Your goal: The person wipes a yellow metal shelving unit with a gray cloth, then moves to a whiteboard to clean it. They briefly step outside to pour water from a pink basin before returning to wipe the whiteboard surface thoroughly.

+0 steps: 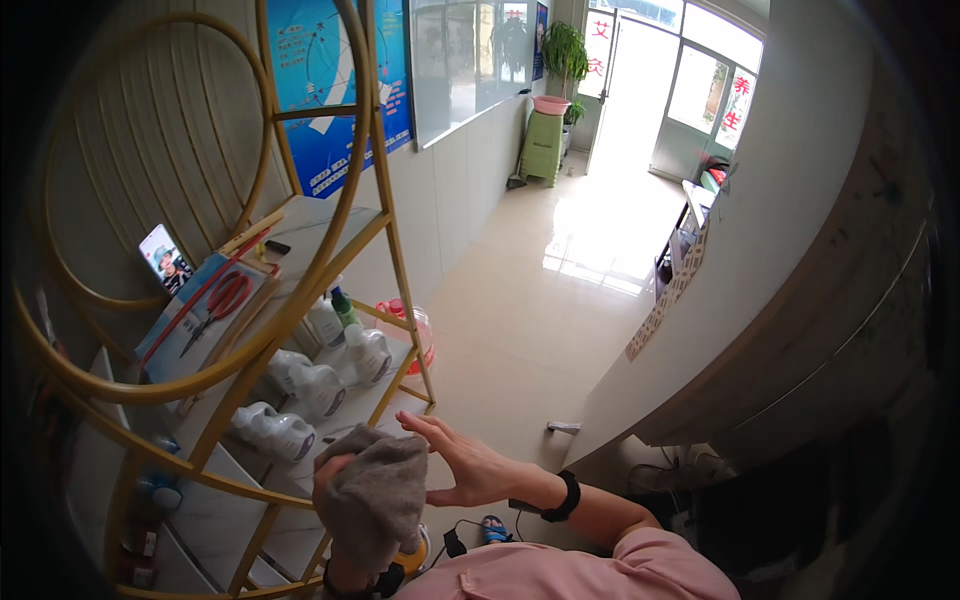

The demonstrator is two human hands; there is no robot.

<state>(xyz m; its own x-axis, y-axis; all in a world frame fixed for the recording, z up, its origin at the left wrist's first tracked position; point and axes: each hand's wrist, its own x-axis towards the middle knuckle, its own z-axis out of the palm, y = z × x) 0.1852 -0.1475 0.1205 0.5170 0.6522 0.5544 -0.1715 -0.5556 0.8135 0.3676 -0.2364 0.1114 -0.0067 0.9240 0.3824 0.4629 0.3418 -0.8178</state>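
A crumpled grey-brown cloth is gripped in my left hand, whose fingers are mostly hidden under its folds. My right hand is just to the right of the cloth, its fingers apart and nothing held in it; whether a fingertip touches the cloth I cannot tell. Both hands are in front of a gold metal shelf rack. Several white plastic bottles stand on a lower marbled shelf behind the cloth. Red-handled scissors lie on the upper shelf, near a propped phone with a lit screen.
The rack's round gold hoop curves beside my left arm. A pink basin tops green stacked stools by the wall. A white panel stands at the right. A pink-and-clear container stands behind the rack; cables trail near my foot.
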